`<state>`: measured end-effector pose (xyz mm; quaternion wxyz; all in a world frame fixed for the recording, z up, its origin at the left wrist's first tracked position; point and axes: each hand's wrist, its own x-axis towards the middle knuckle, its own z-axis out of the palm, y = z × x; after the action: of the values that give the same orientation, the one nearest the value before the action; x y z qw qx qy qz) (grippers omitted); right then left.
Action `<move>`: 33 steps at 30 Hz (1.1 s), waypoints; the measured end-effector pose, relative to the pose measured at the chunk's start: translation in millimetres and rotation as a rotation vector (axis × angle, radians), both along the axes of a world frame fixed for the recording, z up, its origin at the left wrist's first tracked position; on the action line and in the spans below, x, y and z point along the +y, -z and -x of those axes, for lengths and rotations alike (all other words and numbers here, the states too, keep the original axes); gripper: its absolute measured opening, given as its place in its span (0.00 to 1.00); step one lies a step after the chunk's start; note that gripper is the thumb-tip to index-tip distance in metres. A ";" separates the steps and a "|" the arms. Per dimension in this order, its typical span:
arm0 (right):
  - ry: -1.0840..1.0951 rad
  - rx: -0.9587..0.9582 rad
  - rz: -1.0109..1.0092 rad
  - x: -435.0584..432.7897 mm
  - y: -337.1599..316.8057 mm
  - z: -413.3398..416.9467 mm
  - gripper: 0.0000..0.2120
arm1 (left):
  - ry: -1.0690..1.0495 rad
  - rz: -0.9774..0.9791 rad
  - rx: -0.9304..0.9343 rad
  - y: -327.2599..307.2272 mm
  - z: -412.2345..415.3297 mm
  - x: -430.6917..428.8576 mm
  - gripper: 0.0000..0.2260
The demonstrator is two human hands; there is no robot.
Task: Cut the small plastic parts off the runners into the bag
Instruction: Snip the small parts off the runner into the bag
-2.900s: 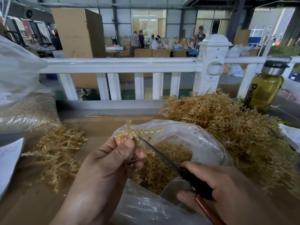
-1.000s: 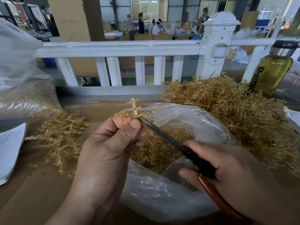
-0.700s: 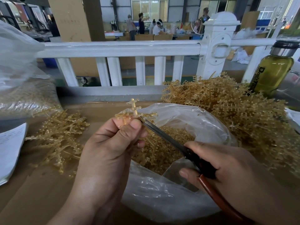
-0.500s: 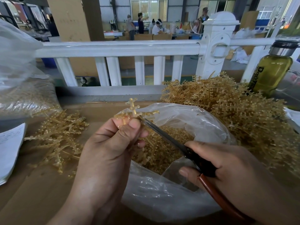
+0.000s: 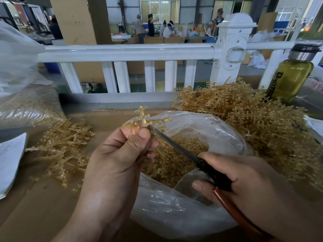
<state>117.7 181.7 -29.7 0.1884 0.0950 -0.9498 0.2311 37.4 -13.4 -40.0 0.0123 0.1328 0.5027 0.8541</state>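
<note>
My left hand (image 5: 118, 158) pinches a tan plastic runner (image 5: 145, 119) between thumb and fingers, holding it above the mouth of a clear plastic bag (image 5: 174, 206). Small tan cut parts (image 5: 174, 154) fill the bag's inside. My right hand (image 5: 248, 186) grips scissors (image 5: 176, 145) with dark blades and a reddish-brown handle. The blade tips touch the runner just under its cross-shaped top, beside my left thumb.
A large heap of uncut runners (image 5: 253, 123) lies right of the bag, a smaller heap (image 5: 61, 147) on the left. A full clear bag (image 5: 22, 102) and white paper (image 5: 10, 159) sit far left. An olive bottle (image 5: 291, 74) stands back right before a white railing (image 5: 125, 53).
The runner has turned slightly in my left fingers and the scissor tips stay at it. Since the oldest frame, the view has tilted down a little.
</note>
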 end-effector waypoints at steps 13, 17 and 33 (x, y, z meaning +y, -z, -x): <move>0.016 0.011 -0.001 -0.8 -0.8 -0.5 0.17 | -0.007 -0.017 -0.008 1.8 -0.6 1.5 0.04; 0.020 -0.003 0.007 -1.2 0.0 -1.0 0.17 | 0.016 -0.023 -0.009 2.3 0.0 1.5 0.02; 0.036 -0.025 0.015 -5.2 6.5 1.0 0.18 | -0.032 0.006 0.018 9.1 3.0 -1.8 0.04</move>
<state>116.7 176.5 -36.3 0.1814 0.0737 -0.9518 0.2361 34.4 -15.2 -49.1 -0.0053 0.1324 0.5074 0.8514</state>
